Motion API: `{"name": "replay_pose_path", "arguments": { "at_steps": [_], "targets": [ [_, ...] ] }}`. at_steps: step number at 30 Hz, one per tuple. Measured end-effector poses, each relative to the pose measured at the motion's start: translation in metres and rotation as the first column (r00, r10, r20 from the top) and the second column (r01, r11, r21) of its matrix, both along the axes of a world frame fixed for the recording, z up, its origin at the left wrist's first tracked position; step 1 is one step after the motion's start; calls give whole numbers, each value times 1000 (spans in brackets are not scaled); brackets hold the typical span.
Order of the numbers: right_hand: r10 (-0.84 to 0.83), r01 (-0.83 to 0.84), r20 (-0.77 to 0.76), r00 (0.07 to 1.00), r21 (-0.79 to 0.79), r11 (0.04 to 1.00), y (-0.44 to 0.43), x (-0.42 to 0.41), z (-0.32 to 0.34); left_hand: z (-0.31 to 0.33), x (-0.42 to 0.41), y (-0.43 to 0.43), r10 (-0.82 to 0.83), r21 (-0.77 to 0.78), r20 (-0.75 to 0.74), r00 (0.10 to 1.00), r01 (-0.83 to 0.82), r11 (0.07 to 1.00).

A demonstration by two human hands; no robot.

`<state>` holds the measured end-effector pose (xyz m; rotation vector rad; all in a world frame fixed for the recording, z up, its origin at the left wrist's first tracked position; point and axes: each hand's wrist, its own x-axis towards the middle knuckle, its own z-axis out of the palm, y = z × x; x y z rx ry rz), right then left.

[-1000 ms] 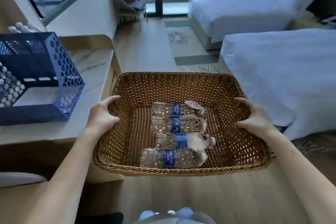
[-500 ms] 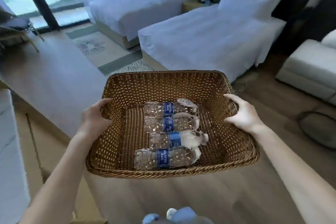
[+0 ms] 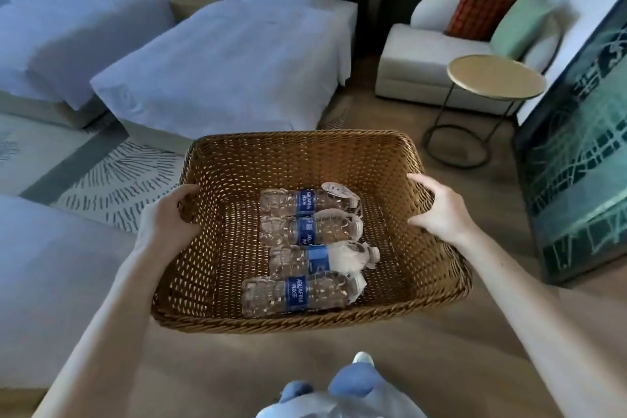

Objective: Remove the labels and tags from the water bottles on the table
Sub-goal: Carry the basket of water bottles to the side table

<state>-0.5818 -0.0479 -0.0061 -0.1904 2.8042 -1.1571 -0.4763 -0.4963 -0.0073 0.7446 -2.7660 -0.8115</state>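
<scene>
I carry a brown wicker basket (image 3: 258,159) in front of me, above the floor. My left hand (image 3: 168,219) grips its left rim and my right hand (image 3: 436,210) grips its right rim. Several clear water bottles lie on their sides in the basket, caps to the right. Each has a blue label; the nearest bottle (image 3: 295,292) shows its label (image 3: 298,293) plainly. White paper tags hang at the necks, one tag (image 3: 336,189) on the farthest bottle (image 3: 305,202).
Two white beds (image 3: 224,68) stand ahead and left. A round gold side table (image 3: 495,76) and a cream armchair (image 3: 427,54) with cushions are at the right. A dark patterned panel (image 3: 573,159) stands close on the far right. Wooden floor lies below.
The view has swung to the right with the basket: the counter and blue crate are gone, and the beds, armchair and side table have come into view. Both hands keep their hold.
</scene>
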Motion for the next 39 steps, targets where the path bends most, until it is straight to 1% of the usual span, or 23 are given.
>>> {"name": "replay_pose_path", "arguments": {
  "at_steps": [2, 8, 17, 20, 23, 29, 32, 35, 39],
  "targets": [
    [-53, 53, 3, 999, 4, 999, 20, 1, -1, 2, -23, 19, -57, -28, 6, 998, 57, 998],
    [-174, 174, 1, 985, 20, 985, 85, -18, -7, -3, -96, 80, -191, -18, 8, 982, 191, 981],
    [-290, 290, -8, 957, -33, 957, 172, -73, -24, -25, -189, 165, -245, 7, 38, 969, 245, 969],
    [-317, 317, 15, 948, -40, 947, 191, -98, -35, -36, -220, 183, -256, 18, 37, 966, 255, 967],
    [-341, 342, 20, 940, -38, 939, 197, -122, -52, -51, -254, 195, -272, 26, 39, 962, 271, 962],
    [-370, 377, 105, 923, -62, 924, 194, -189, -95, -93, -334, 196, -302, 23, 71, 951, 301, 953],
    [-369, 383, 143, 918, -84, 920, 190, -237, -116, -114, -381, 187, -296, 58, 97, 950, 292, 955],
    [-371, 385, 147, 917, -81, 919, 180, -293, -132, -130, -437, 178, -299, 77, 108, 948, 292, 953],
    [-398, 415, 162, 903, -89, 905, 169, -367, -144, -135, -518, 167, -317, 107, 103, 943, 307, 946]
  ]
}}
